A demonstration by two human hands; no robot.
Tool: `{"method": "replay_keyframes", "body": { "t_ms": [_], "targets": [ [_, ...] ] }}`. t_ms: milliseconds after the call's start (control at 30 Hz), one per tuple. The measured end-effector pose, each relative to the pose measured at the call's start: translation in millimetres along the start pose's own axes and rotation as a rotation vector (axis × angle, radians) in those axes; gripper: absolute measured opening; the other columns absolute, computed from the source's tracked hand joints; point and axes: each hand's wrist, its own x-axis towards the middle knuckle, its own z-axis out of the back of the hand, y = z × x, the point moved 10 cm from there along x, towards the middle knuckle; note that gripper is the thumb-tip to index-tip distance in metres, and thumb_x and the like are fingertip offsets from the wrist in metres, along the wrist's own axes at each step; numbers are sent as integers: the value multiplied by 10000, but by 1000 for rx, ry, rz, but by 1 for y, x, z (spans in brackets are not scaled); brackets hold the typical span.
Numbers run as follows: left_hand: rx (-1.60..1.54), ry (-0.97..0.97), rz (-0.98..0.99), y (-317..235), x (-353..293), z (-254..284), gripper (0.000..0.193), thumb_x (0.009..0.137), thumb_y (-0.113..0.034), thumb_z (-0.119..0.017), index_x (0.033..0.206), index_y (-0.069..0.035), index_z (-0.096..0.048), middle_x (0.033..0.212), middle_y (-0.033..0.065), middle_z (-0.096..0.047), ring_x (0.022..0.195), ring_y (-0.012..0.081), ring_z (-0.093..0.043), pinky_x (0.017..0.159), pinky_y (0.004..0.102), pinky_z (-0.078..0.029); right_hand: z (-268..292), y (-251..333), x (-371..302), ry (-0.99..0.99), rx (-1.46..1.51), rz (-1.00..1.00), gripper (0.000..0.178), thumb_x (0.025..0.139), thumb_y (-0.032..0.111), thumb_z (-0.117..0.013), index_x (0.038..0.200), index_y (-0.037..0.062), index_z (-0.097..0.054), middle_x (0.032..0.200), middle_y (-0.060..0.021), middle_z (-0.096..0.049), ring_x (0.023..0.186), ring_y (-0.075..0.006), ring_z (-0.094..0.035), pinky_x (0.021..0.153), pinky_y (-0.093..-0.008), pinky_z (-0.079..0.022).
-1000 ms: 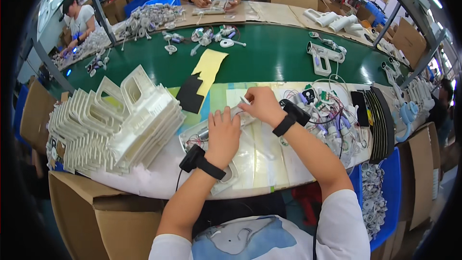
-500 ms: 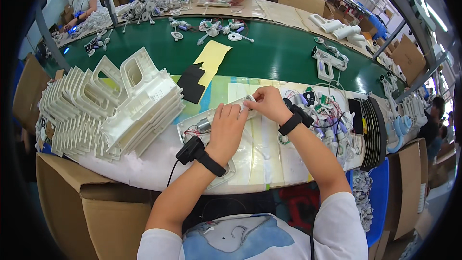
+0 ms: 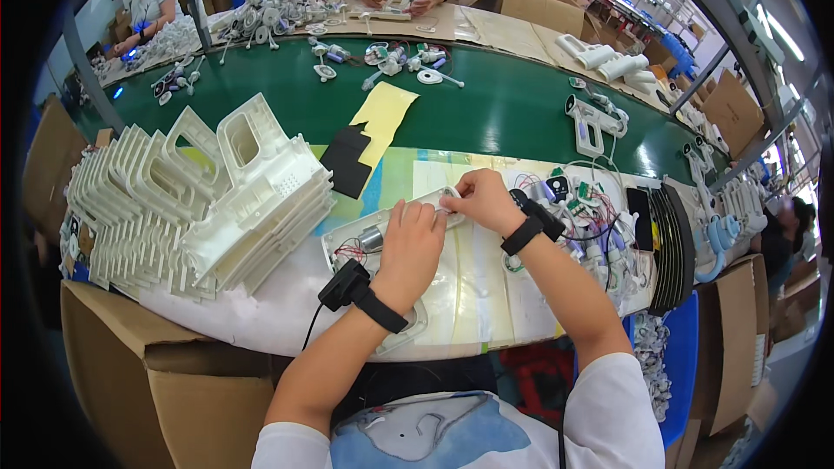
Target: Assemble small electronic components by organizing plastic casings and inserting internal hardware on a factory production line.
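A white plastic housing (image 3: 348, 234) lies slantwise on the workbench, its open side up. A silver motor (image 3: 372, 238) and thin red wires sit in its nearer left end. My left hand (image 3: 412, 247) lies across the middle of the housing, fingers closed over it and hiding that part. At the far right end my right hand (image 3: 483, 201) is closed in a pinch, fingertips against the inside of the housing. Whatever those fingertips hold is too small or hidden to make out. Both wrists wear black straps with small black devices.
Stacked white housings (image 3: 252, 200) fill the bench's left. Wired parts (image 3: 599, 226) lie right of my right hand, beside a row of black curved strips (image 3: 673, 247). A green conveyor belt (image 3: 504, 95) runs behind, with a yellow sheet (image 3: 387, 117). Another person works across it.
The whole view has shifted slightly. My hands keep nearly the same place on the housing, with the right fingertips still at its far end. Across the belt, the other person's hands have shifted a little.
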Motion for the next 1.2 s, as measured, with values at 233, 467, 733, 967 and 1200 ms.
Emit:
{"method": "replay_keyframes", "body": {
  "t_ms": [233, 467, 733, 967, 1200],
  "targets": [
    [-59, 31, 27, 5, -3, 6, 334, 783, -73, -555, 1105, 6, -598, 923, 105, -555, 965, 259, -542, 991, 422, -411, -2, 0, -7, -30, 95, -20, 266, 754, 168, -786, 781, -68, -667, 669, -103, -671, 585, -125, -646, 561, -238, -510],
    [-305, 115, 2, 9, -2, 22, 327, 746, 2, -524, 1069, 22, -576, 1021, 172, -601, 1018, 323, -557, 957, 388, -432, 26, 68, -97, -390, -220, 341, 333, 810, 244, -718, 1029, 11, -625, 681, -81, -636, 533, -232, -619, 520, -312, -502],
    [-278, 223, -19, -5, 19, -1, 448, 789, -58, -594, 1225, 3, -510, 1136, 190, -575, 1139, 325, -500, 975, 431, -392, -74, 74, -145, 35, -155, 115, 429, 838, 349, -617, 1007, -40, -555, 575, -211, -580, 541, -385, -607, 528, -445, -504],
    [-241, 284, -30, -12, 14, 24, 602, 803, -142, -641, 1341, 18, -425, 1231, 229, -527, 1187, 430, -448, 1017, 482, -348, -84, 63, -125, 102, -295, 219, 321, 793, 281, -624, 877, -21, -558, 565, -196, -582, 523, -371, -611, 513, -453, -498],
    [-339, 85, -20, -26, -8, 89, 745, 791, -172, -672, 1406, 33, -306, 1406, 293, -358, 1302, 511, -309, 1081, 569, -229, 84, 15, -47, -210, -528, 113, 269, 790, 243, -594, 842, -11, -522, 616, -178, -607, 589, -379, -619, 535, -468, -489]
  ]
}}
